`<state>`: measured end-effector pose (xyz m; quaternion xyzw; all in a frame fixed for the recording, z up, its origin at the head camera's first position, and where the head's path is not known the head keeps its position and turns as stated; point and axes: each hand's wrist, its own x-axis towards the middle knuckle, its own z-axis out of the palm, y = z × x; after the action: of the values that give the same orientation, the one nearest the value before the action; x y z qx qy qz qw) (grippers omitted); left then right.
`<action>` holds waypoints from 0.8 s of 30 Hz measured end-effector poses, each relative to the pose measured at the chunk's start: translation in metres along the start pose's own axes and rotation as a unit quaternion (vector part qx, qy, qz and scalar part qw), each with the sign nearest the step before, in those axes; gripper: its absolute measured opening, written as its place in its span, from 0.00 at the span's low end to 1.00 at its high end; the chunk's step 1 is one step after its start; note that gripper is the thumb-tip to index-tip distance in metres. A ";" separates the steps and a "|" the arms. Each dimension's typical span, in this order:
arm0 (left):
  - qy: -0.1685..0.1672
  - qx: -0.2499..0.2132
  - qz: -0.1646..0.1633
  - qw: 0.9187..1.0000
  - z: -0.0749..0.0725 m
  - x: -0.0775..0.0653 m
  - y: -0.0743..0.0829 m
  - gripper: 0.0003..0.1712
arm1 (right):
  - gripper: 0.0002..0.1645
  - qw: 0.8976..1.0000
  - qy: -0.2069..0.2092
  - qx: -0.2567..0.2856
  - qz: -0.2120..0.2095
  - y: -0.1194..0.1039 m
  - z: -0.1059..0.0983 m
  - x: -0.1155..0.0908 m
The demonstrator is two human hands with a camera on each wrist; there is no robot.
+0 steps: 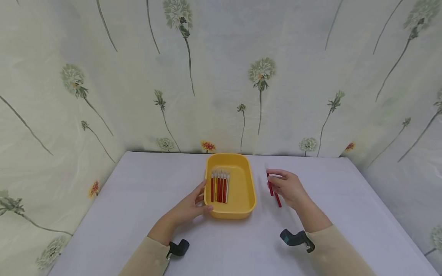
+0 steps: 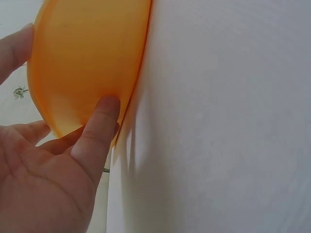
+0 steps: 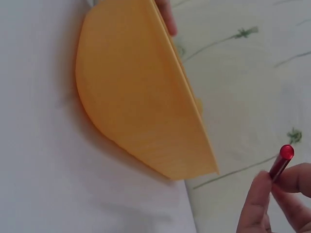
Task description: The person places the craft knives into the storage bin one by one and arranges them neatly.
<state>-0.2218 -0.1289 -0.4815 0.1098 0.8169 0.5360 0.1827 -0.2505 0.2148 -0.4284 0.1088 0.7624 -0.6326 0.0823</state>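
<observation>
A yellow tray [image 1: 241, 186] stands on the white table, with several slim pen-like sticks [image 1: 221, 190] side by side in its left half. Most are red, others yellow or white, all with pale pointed tips. My left hand [image 1: 186, 208] grips the tray's left side, thumb at the near corner and fingers along the wall; the left wrist view shows its fingertips on the yellow wall. Right of the tray, my right hand [image 1: 289, 188] pinches a red stick [image 3: 285, 155] between thumb and fingers. A second red stick [image 1: 277, 200] shows just below that hand, partly hidden by it.
The white tabletop [image 1: 145, 184] reaches back to a curtain [image 1: 221, 76] printed with dandelions, which also runs along both sides. A dark camera mount [image 1: 179, 248] is on the left wrist and another mount [image 1: 293, 237] on the right wrist.
</observation>
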 end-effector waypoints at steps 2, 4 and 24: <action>-0.001 0.001 0.002 1.000 0.000 0.000 -0.001 0.59 | 0.26 1.000 -0.001 0.000 -0.001 -0.001 0.006 0.000; -0.001 0.002 0.003 1.000 0.000 0.000 -0.001 0.58 | 0.25 1.000 -0.001 -0.002 0.000 -0.002 0.011 0.000; -0.012 -0.007 0.024 1.000 -0.002 0.000 -0.002 0.58 | 0.22 0.996 -0.016 0.087 0.028 -0.014 0.078 -0.001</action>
<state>-0.2228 -0.1309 -0.4825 0.1349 0.8077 0.5449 0.1802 -0.2542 0.1357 -0.4295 0.1262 0.6998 -0.6956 0.1023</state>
